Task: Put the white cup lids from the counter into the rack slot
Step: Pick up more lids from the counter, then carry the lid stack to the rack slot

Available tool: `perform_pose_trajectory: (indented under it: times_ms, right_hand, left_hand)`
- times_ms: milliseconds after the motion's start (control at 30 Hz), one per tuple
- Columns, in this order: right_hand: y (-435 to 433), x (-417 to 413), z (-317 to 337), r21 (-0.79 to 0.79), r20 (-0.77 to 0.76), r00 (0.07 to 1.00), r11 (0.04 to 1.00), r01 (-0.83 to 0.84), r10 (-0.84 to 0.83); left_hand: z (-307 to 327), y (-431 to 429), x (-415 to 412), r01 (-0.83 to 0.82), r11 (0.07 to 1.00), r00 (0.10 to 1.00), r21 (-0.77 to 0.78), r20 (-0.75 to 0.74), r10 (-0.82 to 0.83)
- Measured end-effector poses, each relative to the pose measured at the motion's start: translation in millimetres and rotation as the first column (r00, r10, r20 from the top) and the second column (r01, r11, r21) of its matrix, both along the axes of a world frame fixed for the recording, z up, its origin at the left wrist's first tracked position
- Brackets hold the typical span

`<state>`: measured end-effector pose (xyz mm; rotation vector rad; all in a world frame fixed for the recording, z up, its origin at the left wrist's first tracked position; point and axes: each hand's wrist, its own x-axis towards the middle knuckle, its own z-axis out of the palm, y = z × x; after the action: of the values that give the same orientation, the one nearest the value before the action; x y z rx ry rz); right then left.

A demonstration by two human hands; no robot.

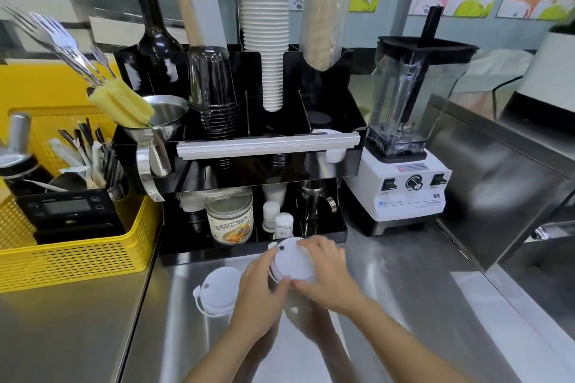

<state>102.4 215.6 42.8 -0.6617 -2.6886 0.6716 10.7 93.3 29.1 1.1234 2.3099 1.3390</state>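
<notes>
A stack of white cup lids [291, 261] is held between both hands just above the steel counter [404, 305], in front of the black rack [351, 146]. My left hand [259, 298] grips its near left edge. My right hand [326, 270] wraps its right side. Another white cup lid stack [219, 291] lies on the counter to the left, beside my left hand. In the rack's upper right slot a few white lids [334, 155] show behind an aluminium bar [267, 143].
A yellow basket [77, 258] with a scale and utensils stands at the left. A white blender [407, 140] stands right of the rack. The rack holds black cups, a white cup stack and a can [230, 221] on its lower shelf.
</notes>
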Motion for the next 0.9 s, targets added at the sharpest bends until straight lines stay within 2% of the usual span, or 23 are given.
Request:
perform_pose_trajectory:
  times_ms: [167,433,633,900]
  right_hand:
    - [18.2,4.0,69.9,0.092,-0.219,0.976,0.995,0.035,-0.014]
    - [61.9,2.0,175.4,0.209,-0.372,0.927,0.969,0.130,-0.044]
    - [102.1,-18.8,224.1,0.216,-0.257,0.965,0.970,0.113,-0.055]
    - [144.0,-55.8,238.1,0.261,-0.016,0.999,0.964,0.050,-0.048]
  left_hand:
    - [73.4,19.0,-4.9,0.063,0.987,0.974,0.148,-0.224,-0.028]
    - [184.0,68.9,-23.3,0.220,0.955,0.861,0.199,-0.500,-0.094]
    - [225.8,109.5,-52.5,0.252,0.958,0.799,0.141,-0.589,-0.123]
    - [235.4,143.6,-78.8,0.207,0.978,0.798,0.015,-0.581,-0.160]
